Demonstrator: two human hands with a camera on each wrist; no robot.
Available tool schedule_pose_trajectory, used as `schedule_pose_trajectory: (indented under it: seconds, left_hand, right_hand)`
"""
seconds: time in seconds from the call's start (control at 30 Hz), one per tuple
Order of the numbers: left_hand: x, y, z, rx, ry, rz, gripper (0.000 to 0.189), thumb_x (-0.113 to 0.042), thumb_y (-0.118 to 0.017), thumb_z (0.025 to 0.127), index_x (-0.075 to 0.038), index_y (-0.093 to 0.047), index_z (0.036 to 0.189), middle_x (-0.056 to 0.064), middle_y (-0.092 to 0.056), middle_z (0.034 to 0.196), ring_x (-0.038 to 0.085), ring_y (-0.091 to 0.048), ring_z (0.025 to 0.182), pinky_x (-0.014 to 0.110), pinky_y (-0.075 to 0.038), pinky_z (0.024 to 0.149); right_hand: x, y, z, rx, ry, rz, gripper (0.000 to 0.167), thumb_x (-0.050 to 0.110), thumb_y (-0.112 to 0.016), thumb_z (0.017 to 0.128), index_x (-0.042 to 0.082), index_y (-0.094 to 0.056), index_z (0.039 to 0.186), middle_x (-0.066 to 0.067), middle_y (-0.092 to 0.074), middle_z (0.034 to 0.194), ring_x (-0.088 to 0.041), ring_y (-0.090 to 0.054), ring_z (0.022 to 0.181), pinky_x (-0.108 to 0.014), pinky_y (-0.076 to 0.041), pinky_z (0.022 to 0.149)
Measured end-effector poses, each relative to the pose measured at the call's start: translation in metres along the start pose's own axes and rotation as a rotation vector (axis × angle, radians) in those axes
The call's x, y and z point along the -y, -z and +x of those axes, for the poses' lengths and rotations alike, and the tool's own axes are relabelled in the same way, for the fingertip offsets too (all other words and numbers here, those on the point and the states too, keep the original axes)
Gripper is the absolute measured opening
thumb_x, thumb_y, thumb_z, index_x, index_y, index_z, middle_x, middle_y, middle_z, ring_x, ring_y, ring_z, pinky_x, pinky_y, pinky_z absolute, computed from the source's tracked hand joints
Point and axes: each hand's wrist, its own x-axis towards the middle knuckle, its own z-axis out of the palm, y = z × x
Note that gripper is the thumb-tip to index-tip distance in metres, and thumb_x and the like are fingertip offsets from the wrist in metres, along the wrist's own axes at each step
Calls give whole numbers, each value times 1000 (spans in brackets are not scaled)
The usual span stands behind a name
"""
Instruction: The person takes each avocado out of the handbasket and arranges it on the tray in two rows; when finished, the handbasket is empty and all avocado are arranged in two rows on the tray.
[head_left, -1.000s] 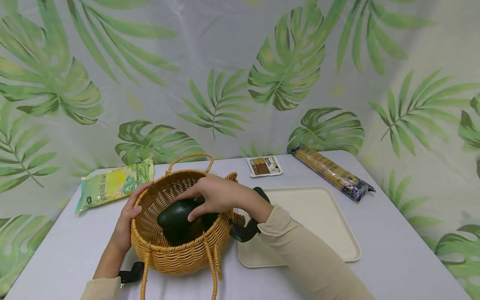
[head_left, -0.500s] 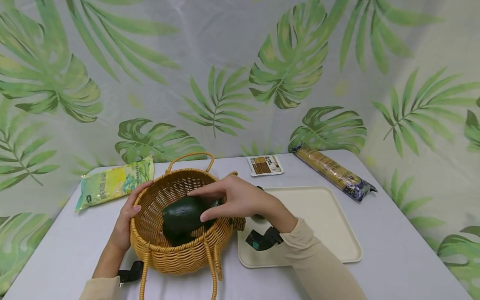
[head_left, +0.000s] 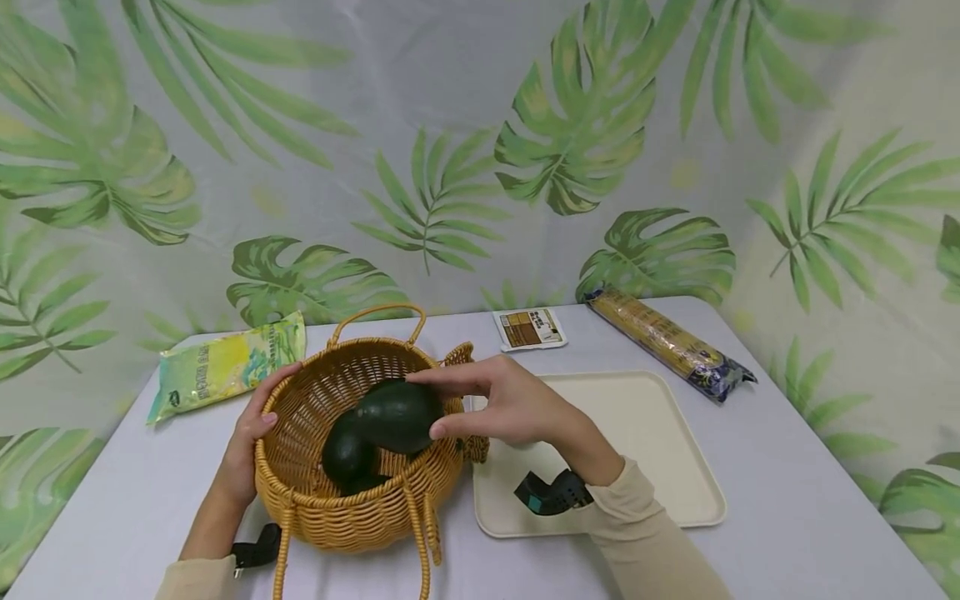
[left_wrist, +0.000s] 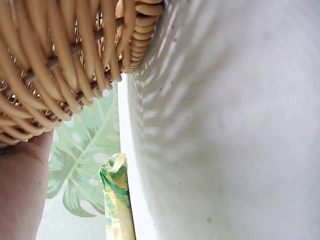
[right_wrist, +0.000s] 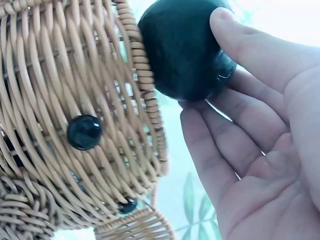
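My left hand grips the left rim of a wicker basket, thumb over the edge. The basket tilts, its mouth facing me. Just inside its right rim, my right hand pinches the end of a smooth dark green avocado between thumb and fingers. A second dark avocado lies lower in the basket, partly covered by the first. In the right wrist view, the held avocado is beside the basket rim. The left wrist view shows the woven underside above the white cloth.
Right of the basket lies a cream tray. Behind it are a small white-and-brown packet and a long noodle-like package. A green-yellow bag lies at back left. Basket handles stick up behind and hang in front.
My right hand has drawn back up and to the right, bringing the avocado toward the basket's right rim and uncovering the second one. My left hand stays on the rim.
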Motion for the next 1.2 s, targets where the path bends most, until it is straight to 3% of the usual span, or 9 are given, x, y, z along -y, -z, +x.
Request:
schedule_pose_trajectory:
  seconds: [0.07,0.37,0.57,0.77,0.97,1.2]
  left_hand:
    - [0,1,-1,5,-7,-1,60,-17,-25,102,-9,-30,161,2,-41,154,19,-44,137,23,-45,102]
    - [-1,1,-2,1,-10,5,60,-17,-25,102,-9,-31,161,3,-41,154,19,-45,136,23,-47,101]
    - [-1,0,0,-8,-2,8,60,-18,-26,101,-9,-32,160,2,-42,153,19,-45,136,24,-47,100]
    - [0,0,0,-10,1,14,60,-19,-26,101,-9,-32,160,2,-42,153,20,-45,135,24,-46,100]
    - [1,0,1,-1,-10,4,59,-17,-26,101,-9,-33,160,3,-42,153,19,-46,135,24,-47,100]
    - [0,0,1,-3,-15,-3,59,-15,-26,101,-8,-34,159,3,-43,151,19,-47,135,25,-48,100]
  right_hand:
    - [2,2,-1,-6,1,12,56,16,-81,89,15,-64,142,-1,-71,131,-9,-70,114,-35,-56,93]
    - [2,17,-7,-21,-27,25,56,13,-80,89,13,-63,143,-2,-70,133,-13,-70,115,-27,-53,84]
    - [-1,28,-16,-39,-54,37,57,11,-80,89,11,-63,143,-5,-68,136,-15,-67,122,-35,-57,91]
    - [-5,36,-27,-34,-73,46,57,12,-78,91,9,-60,145,-8,-65,141,-17,-65,125,-32,-54,99]
    - [-14,44,-41,-50,-100,65,58,10,-79,90,7,-60,145,-9,-63,143,-18,-65,126,-44,-53,101]
    - [-22,56,-57,-48,-123,42,57,11,-79,90,9,-60,145,-10,-64,141,-15,-64,126,-30,-52,102]
